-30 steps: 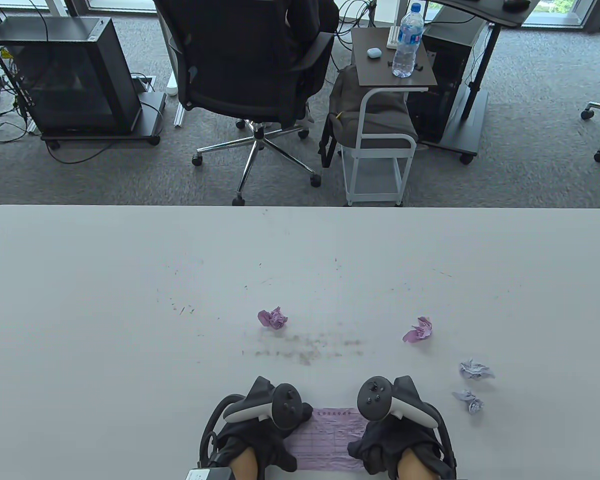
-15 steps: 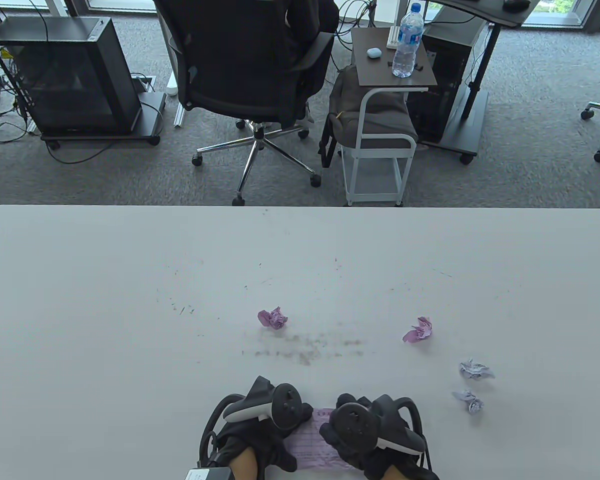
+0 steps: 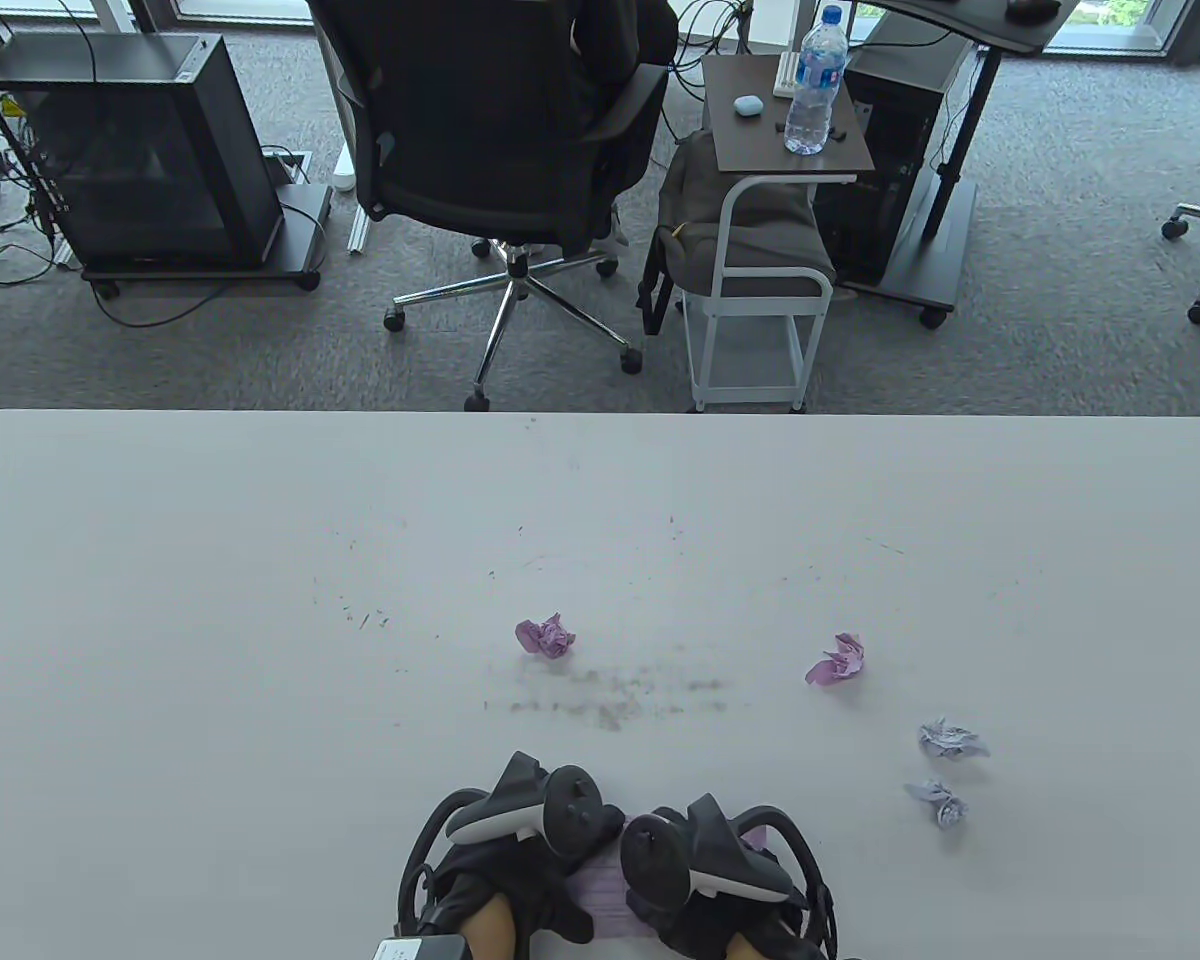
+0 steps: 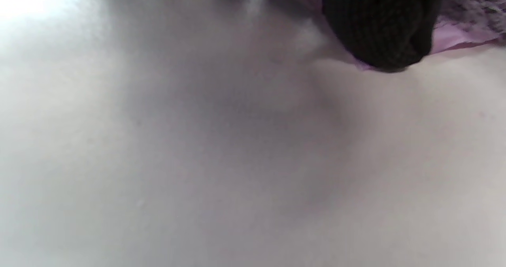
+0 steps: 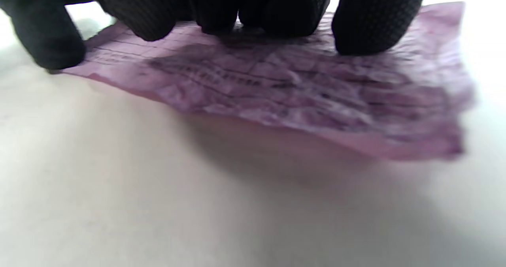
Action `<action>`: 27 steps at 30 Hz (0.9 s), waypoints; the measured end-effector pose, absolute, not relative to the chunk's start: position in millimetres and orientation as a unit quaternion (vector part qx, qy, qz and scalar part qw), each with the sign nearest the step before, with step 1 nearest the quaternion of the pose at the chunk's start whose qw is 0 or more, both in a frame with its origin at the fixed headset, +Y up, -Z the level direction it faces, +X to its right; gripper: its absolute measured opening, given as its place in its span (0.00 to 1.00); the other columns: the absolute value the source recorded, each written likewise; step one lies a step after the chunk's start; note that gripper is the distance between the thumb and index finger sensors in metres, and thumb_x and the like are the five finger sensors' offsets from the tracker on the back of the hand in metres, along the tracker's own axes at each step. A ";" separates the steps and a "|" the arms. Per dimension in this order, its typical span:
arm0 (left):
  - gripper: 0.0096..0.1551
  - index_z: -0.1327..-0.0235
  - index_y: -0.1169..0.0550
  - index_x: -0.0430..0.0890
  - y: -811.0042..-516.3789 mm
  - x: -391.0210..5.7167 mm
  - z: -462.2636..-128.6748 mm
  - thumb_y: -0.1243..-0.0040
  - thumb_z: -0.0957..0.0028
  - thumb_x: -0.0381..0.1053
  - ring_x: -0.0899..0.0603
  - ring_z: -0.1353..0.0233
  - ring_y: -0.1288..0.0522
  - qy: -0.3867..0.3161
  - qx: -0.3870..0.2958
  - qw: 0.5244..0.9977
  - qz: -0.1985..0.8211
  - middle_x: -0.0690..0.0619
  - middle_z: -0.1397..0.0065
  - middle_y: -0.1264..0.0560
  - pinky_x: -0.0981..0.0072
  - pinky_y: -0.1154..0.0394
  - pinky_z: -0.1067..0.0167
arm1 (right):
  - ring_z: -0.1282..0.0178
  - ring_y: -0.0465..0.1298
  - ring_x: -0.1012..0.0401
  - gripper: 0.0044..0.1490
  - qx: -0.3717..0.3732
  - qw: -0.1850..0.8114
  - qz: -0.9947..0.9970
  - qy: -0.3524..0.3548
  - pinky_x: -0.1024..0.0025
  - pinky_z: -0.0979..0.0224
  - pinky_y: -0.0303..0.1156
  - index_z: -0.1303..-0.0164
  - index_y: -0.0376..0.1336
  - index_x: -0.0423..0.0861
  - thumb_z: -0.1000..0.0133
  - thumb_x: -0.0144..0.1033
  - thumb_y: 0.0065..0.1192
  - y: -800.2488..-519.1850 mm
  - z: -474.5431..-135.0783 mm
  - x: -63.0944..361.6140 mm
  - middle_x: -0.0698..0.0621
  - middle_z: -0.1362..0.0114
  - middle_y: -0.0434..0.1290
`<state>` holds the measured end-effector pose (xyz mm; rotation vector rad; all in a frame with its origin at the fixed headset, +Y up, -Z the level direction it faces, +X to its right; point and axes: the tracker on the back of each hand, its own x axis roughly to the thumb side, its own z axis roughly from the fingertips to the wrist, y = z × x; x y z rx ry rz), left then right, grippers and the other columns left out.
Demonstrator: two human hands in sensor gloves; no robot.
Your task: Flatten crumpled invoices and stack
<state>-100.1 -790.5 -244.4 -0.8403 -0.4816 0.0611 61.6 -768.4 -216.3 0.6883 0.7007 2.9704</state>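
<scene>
an office: grey carpet floor (image 3: 1060, 300), a black wheeled swivel chair (image 3: 490, 150), black computer tower cases (image 3: 130, 150) with loose cables, a small brown-topped side table on a white frame (image 3: 760, 250) carrying a clear plastic water bottle (image 3: 815, 85), and the wide white worktop (image 3: 260, 600).

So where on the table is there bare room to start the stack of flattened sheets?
The table's left half is bare, left of the left hand. The far strip beyond the pink ball is bare too. The right side is crowded: second pink ball, two white balls.
</scene>
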 end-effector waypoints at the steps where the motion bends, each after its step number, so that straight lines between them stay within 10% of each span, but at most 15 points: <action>1: 0.58 0.23 0.58 0.63 -790.2 -100.1 -244.3 0.33 0.52 0.61 0.30 0.23 0.77 -0.231 -0.404 0.885 0.029 0.49 0.23 0.75 0.29 0.61 0.33 | 0.30 0.63 0.48 0.35 0.204 0.011 0.953 0.226 0.45 0.39 0.73 0.24 0.53 0.48 0.38 0.51 0.56 -767.3 -217.5 64.4 0.43 0.20 0.55; 20: 0.58 0.23 0.59 0.62 -792.0 -103.3 -244.7 0.33 0.52 0.61 0.31 0.24 0.78 -0.225 -0.406 0.885 0.045 0.51 0.23 0.75 0.30 0.63 0.33 | 0.37 0.71 0.44 0.31 0.041 0.058 0.969 0.237 0.47 0.43 0.76 0.32 0.62 0.43 0.37 0.51 0.56 -755.9 -235.6 135.0 0.35 0.25 0.61; 27: 0.58 0.23 0.59 0.62 -792.0 -104.2 -244.8 0.33 0.52 0.61 0.32 0.24 0.78 -0.225 -0.408 0.884 0.046 0.51 0.23 0.76 0.30 0.63 0.34 | 0.31 0.66 0.40 0.34 0.221 0.103 0.960 0.134 0.40 0.39 0.73 0.28 0.58 0.43 0.38 0.51 0.56 -730.4 -219.0 100.3 0.35 0.21 0.56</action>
